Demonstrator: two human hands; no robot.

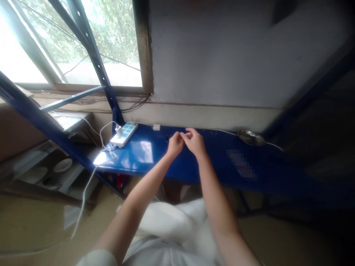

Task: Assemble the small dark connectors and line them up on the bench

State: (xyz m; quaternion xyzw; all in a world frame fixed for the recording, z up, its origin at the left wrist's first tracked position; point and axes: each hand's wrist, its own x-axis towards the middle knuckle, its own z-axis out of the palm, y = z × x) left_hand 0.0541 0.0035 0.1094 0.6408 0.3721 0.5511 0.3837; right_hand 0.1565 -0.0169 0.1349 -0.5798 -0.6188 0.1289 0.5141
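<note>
My left hand [175,145] and my right hand [195,142] meet above a blue metal tabletop [138,157], their fingertips pinched close together. Anything small between those fingertips is too small to make out. A small black object [167,138] lies just left of my left hand, near the table's back edge. Several tiny dark bits [212,133] sit to the right of my right hand. A white power strip [124,134] with teal switches stands further left, with a white plug adapter [119,130] in it.
A shallow metal dish [251,137] sits at the table's right end, and a white cable [85,199] hangs over the front edge at left. Blue steel shelf uprights [94,55] cross a window at upper left. Round white plates [62,165] stand on a lower shelf.
</note>
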